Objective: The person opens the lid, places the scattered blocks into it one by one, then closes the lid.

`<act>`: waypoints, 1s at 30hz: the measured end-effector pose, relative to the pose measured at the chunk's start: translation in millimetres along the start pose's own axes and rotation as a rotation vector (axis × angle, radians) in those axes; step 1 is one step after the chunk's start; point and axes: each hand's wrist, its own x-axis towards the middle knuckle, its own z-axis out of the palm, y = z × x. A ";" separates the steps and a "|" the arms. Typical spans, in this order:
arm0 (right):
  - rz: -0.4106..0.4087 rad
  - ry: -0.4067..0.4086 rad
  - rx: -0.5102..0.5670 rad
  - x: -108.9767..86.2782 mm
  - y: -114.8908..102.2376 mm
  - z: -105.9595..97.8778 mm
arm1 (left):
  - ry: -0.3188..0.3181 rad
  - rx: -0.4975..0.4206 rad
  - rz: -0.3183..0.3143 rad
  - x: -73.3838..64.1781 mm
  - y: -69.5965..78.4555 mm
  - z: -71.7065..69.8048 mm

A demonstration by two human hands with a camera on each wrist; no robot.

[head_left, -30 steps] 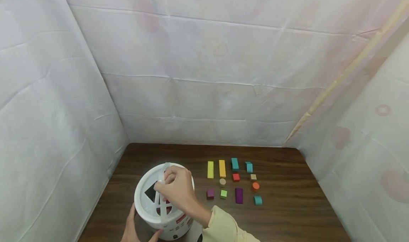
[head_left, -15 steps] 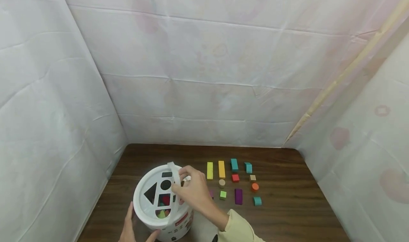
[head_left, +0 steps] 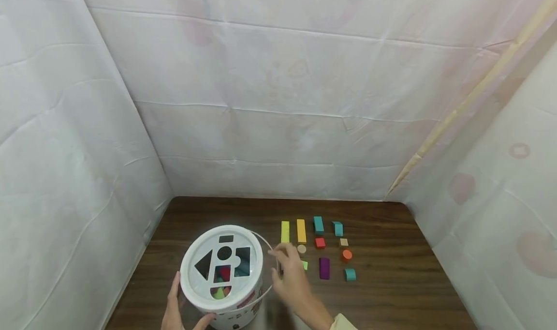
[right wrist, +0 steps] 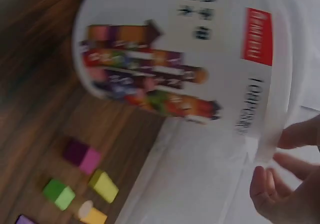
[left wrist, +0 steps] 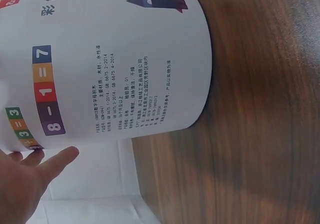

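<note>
A white bucket (head_left: 238,315) with a lid (head_left: 191,272) stands at the left of the table; shaped holes in the lid show coloured blocks inside. My left hand (head_left: 176,310) rests against its left side, fingers spread along the wall and thumb at the front. In the left wrist view, fingertips (left wrist: 62,159) touch the printed wall. My right hand (head_left: 293,281) is at the bucket's right, fingers bent about the thin white handle (head_left: 264,240), which is swung off the lid to that side. The right wrist view is blurred; the handle is partly hidden by the fingers.
Several wooden blocks lie in loose rows right of the bucket, among them a yellow block (head_left: 285,231), an orange one (head_left: 301,231), a red one (head_left: 319,243), a purple one (head_left: 324,268) and an orange-red cylinder (head_left: 346,256). White cloth (head_left: 278,141) hangs round the dark table (head_left: 383,291).
My right hand has moved right and swung the handle from across the lid down to the bucket's right side, uncovering the lid's holes. The left hand has stayed at the bucket's wall.
</note>
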 end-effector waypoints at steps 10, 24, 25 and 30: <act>-0.088 -0.146 0.089 -24.9 14.6 20.8 | 0.093 0.021 0.141 4.3 -10.8 2.8; -0.109 -0.133 0.319 -29.8 12.9 34.5 | 0.107 -0.036 0.257 13.5 -21.4 1.7; -0.099 -0.140 0.313 -30.2 12.8 35.4 | 0.109 -0.034 0.260 13.7 -21.5 1.4; -0.119 -0.093 0.175 -35.9 25.2 47.9 | 0.132 -0.038 0.309 14.8 -26.2 3.0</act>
